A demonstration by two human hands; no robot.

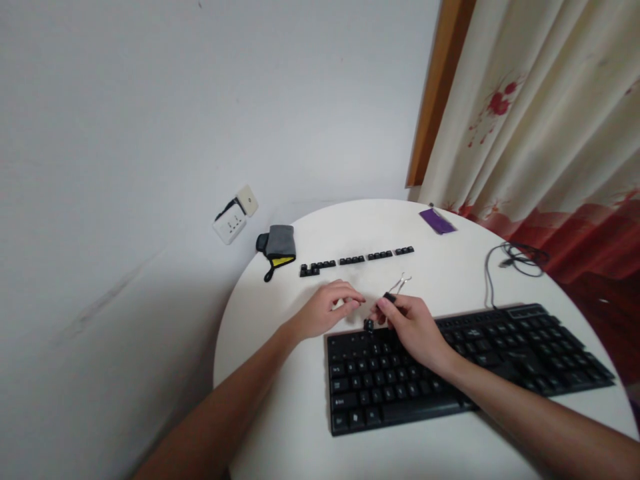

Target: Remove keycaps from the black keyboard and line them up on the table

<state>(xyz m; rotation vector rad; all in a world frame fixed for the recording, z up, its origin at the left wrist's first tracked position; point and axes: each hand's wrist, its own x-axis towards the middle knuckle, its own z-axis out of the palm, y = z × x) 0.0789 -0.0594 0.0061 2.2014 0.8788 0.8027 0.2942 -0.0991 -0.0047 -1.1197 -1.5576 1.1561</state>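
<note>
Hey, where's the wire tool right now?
In the head view, the wire tool is right of centre, in the right hand, pictured between the keyboard and the row of loose keys.

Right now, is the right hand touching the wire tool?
Touching. The head view shows the right hand gripping the wire tool by its black end, metal wires sticking out above.

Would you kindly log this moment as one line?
Right hand: holds wire puller | left hand: beside it, fingers bent | keys: lined up on table, beyond keyboard

keyboard (480, 339) partly behind right hand (413, 325)
</note>
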